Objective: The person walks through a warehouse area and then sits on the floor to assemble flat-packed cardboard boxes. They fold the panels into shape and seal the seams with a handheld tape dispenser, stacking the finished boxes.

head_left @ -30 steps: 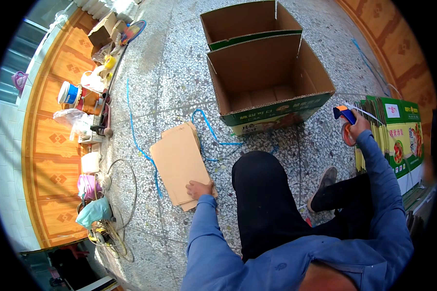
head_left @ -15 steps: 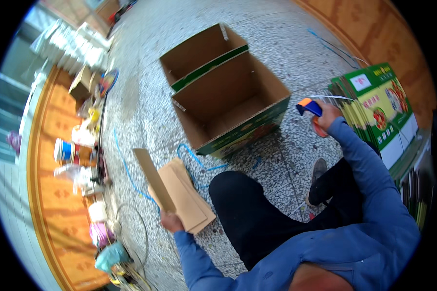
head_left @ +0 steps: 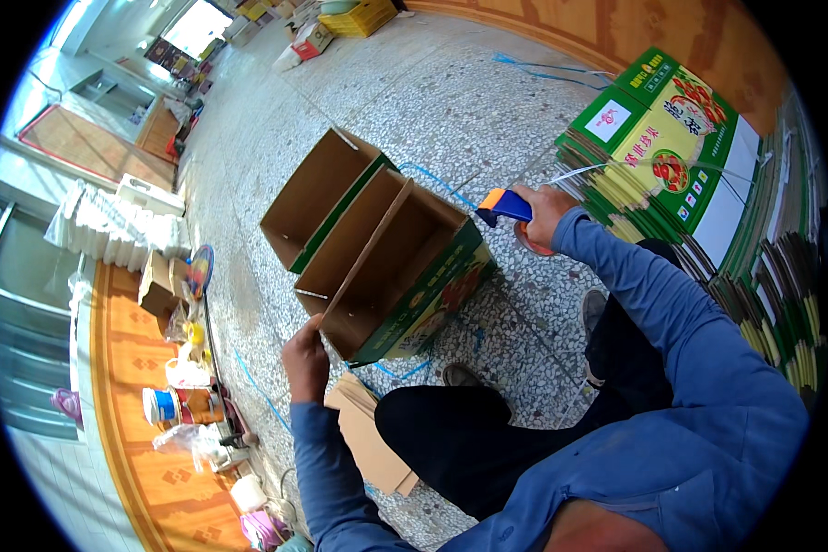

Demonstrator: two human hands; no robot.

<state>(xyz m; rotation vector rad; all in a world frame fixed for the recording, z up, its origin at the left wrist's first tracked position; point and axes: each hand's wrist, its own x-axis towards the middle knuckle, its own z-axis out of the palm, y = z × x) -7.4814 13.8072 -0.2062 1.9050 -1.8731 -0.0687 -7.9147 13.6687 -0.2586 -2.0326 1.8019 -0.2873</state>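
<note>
A tan cardboard sheet (head_left: pixel 373 253) stands on edge inside the near open box (head_left: pixel 420 308), its top edge running from the left side toward the right rim. The fingers of the left hand (head_left: pixel 305 366) are clamped on its near left end, just outside the box rim; how deep its lower edge sits is hidden. The far open box (head_left: pixel 339 221) lies against the near one's back wall. The fingers of the right hand (head_left: pixel 549 210) are wrapped around a blue and orange tape dispenser (head_left: pixel 513 204), just right of the near box. Loose tan sheets (head_left: pixel 370 432) lie below the left hand, beside the knee. Speckled floor (head_left: pixel 258 110) stretches wide beyond both boxes; flattened green cartons (head_left: pixel 653 152) edge the right side.
</note>
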